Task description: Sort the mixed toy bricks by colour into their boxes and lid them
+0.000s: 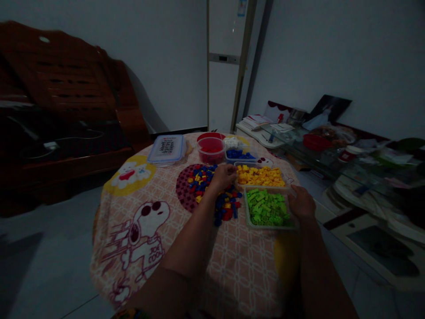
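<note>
My left hand reaches over a mixed pile of blue, red and yellow toy bricks. Its fingers are closed together at the left rim of a clear plastic container of yellow bricks; whatever is in them is hidden. On the right, my right hand grips the right rim of a second plastic container, filled with green bricks. The green container stands just in front of the yellow one, close against it.
Behind the pile are a round tub of red bricks, a box with blue bricks and white bricks, and a lidded box. A patterned cloth covers the table. A cluttered glass-topped cabinet stands right, a wooden bench left.
</note>
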Demonstrator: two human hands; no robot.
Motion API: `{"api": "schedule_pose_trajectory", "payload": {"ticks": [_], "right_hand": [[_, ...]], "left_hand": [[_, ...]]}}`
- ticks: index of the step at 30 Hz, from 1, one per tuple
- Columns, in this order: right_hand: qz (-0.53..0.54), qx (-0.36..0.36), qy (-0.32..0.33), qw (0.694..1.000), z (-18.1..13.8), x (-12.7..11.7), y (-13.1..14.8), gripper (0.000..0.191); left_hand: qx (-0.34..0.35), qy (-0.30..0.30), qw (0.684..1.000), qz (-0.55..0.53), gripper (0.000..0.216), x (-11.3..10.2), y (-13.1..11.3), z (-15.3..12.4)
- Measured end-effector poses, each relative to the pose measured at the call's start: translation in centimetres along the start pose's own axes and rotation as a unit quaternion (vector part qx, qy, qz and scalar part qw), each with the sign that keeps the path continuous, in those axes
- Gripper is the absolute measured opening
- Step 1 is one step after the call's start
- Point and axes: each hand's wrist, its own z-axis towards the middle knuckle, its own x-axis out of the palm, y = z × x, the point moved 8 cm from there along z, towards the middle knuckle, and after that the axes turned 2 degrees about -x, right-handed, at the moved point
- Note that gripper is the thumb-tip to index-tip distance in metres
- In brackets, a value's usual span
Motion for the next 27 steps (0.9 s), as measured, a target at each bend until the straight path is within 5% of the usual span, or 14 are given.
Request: {"api": "schedule_pose_trajectory", "payload": {"ticks": [4, 11, 18, 27], "right_hand": [[0.004, 0.006, -0.004, 1.0, -0.1, -0.2, 0.2, 0.045], [0.02, -0.005, -0.021, 1.0, 0.0, -0.1, 0.1, 0.045], [0.019, -0.003, -0.014, 1.0, 0.0, 0.0, 0.0, 0.045], [0.002, 0.002, -0.006, 1.0, 0.0, -0.1, 0.1, 0.044]], "left_hand": [[-0.003, -0.01, 1.0, 0.005, 0.025, -2.5, 0.2, -0.1], [-0.051, 0.059, 0.985, 0.152, 0.021, -7.2, 2.0, -1.3], [-0.08, 0.146, 0.963, 0.211, 0.014, -5.2, 3.4, -1.6], [-0.096, 0.15, 0.953, 0.244, 0.014, -4.5, 4.0, -1.7]]}}
